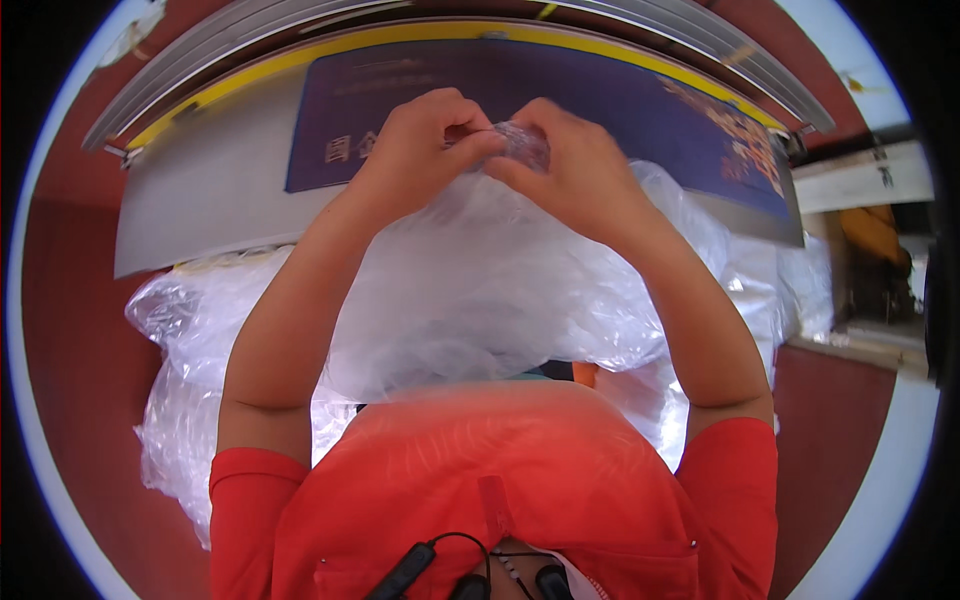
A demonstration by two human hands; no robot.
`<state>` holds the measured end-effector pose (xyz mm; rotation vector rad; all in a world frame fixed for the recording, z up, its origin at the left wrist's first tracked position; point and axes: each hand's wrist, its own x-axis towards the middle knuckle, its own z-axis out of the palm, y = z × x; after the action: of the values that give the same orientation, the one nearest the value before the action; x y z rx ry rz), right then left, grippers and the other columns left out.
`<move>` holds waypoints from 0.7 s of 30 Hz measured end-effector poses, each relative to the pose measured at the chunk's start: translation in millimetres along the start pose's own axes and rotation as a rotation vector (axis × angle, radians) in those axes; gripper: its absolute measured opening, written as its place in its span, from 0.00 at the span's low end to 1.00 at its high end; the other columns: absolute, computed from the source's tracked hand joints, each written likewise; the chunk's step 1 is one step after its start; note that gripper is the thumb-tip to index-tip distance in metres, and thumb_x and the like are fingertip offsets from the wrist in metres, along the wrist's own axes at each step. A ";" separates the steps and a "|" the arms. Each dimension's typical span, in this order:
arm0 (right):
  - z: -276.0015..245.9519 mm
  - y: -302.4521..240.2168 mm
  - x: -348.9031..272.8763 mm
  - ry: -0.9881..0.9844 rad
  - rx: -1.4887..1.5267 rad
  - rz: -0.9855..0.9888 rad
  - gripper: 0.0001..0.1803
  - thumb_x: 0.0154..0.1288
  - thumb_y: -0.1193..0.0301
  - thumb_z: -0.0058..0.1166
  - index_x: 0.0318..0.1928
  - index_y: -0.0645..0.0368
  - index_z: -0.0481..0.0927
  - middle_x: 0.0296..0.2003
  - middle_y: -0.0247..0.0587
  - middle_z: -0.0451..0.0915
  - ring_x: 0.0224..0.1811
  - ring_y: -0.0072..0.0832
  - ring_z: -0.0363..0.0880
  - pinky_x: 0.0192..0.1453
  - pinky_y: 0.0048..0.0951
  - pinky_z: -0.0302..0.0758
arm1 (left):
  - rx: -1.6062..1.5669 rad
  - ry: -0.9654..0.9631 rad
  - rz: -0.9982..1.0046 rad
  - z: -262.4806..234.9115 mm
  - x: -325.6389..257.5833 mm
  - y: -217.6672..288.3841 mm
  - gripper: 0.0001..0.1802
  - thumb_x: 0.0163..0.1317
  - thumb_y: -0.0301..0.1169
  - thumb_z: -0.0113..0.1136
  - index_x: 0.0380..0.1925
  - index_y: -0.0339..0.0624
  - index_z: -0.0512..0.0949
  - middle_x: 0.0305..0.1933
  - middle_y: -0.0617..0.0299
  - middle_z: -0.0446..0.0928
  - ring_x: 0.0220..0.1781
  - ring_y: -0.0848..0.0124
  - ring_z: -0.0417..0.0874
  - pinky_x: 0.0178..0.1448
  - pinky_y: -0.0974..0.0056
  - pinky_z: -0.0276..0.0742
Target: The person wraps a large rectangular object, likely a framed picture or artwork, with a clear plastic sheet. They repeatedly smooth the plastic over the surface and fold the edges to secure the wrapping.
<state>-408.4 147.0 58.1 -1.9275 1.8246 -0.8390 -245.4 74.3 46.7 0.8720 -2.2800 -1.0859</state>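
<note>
Red short-sleeved shirt (pixel 500 480), perhaps cabled

A clear plastic bag (pixel 480 280) is billowing across the middle of the view, crinkled and shining white where light is catching it. Its top is being gathered into a twisted neck (pixel 522 143), and both hands are pinching there — the left hand (pixel 425 140) and the right hand (pixel 570 165) are closing on the same bunched plastic. More clear bags (pixel 180 400) are lying in a heap below and to the left, and spilling out to the right. Behind the hands a dark blue sign (pixel 620 100) is lying flat — rectangular, with pale lettering at its left and an orange pattern toward its right end.
</note>
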 end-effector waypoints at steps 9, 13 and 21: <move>-23.8 -1.3 -51.1 -0.211 0.611 0.154 0.16 0.60 0.71 0.42 0.50 0.55 0.64 0.23 0.38 0.76 0.11 0.14 0.63 0.16 0.15 0.62 | -0.780 0.035 -0.261 39.2 -14.3 24.1 0.08 0.52 0.30 0.54 0.30 0.36 0.75 0.28 0.64 0.73 0.28 0.78 0.73 0.33 0.78 0.69; 11.3 -5.7 -47.1 -0.379 0.884 0.297 0.16 0.60 0.66 0.41 0.50 0.53 0.65 0.24 0.40 0.75 0.14 0.19 0.66 0.19 0.20 0.65 | -1.308 0.099 -0.292 16.4 -39.7 -13.3 0.11 0.51 0.27 0.54 0.35 0.34 0.72 0.29 0.64 0.73 0.27 0.78 0.72 0.32 0.76 0.70; 38.4 60.1 -93.0 -0.654 0.166 0.200 0.17 0.55 0.59 0.49 0.27 0.62 0.72 0.18 0.40 0.71 0.20 0.22 0.71 0.25 0.22 0.66 | -0.064 1.317 -0.364 -383.8 -275.4 -109.0 0.19 0.54 0.34 0.49 0.46 0.37 0.67 0.46 0.58 0.67 0.44 0.71 0.69 0.47 0.70 0.66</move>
<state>-429.8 226.9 -25.0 -1.6184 1.4567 -0.2343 226.6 22.1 144.0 1.4191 -1.0007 -0.4057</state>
